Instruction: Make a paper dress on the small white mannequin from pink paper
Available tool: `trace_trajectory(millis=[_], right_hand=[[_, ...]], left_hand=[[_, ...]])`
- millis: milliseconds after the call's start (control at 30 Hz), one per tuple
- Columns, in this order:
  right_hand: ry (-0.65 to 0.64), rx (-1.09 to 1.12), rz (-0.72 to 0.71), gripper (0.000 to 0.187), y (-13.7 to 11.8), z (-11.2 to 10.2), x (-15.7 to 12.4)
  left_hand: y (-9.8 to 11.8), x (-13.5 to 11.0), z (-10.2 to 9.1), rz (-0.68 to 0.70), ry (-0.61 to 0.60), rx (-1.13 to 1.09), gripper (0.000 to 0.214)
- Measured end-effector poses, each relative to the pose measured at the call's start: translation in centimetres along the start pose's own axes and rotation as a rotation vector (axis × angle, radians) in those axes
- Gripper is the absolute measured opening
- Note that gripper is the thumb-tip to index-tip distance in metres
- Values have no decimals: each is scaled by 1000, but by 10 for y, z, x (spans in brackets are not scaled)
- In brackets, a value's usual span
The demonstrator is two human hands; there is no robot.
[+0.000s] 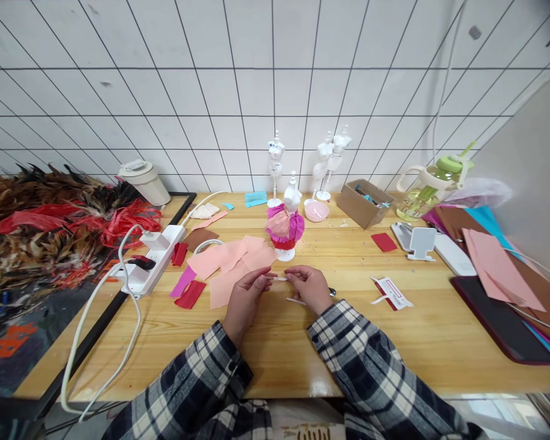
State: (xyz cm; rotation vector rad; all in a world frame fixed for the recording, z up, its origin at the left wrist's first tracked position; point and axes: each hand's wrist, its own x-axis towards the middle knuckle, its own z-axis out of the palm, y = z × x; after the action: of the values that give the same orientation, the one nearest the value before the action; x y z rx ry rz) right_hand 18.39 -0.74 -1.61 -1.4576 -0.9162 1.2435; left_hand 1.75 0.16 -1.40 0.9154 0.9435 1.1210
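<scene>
My left hand (247,296) and my right hand (310,288) meet over the front middle of the table, fingertips pinched. A thin white strip (279,279) stretches between them, one end in each hand. Under my right hand a second white strip (294,300) sticks out. A small dark, shiny object (332,292) shows beside the right wrist, mostly hidden. Just beyond my hands stands a small white dress form (293,197) in a ruffled pink, magenta and red paper skirt (285,227). Pale pink paper sheets (227,269) lie to the left of it.
White dress forms (275,162) stand by the wall near a pink bowl (316,211) and a cardboard box (365,203). A power strip (153,263) with cables lies left. At right are a phone stand (421,241), a bottle (428,189) and a dark tablet (499,318).
</scene>
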Motion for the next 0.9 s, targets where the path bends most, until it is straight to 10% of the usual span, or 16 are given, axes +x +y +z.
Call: trace_trajectory(millis=[900], right_hand=[[215, 54, -77, 39, -7, -26, 8]], left_hand=[[12, 12, -9, -109, 231, -385, 18]])
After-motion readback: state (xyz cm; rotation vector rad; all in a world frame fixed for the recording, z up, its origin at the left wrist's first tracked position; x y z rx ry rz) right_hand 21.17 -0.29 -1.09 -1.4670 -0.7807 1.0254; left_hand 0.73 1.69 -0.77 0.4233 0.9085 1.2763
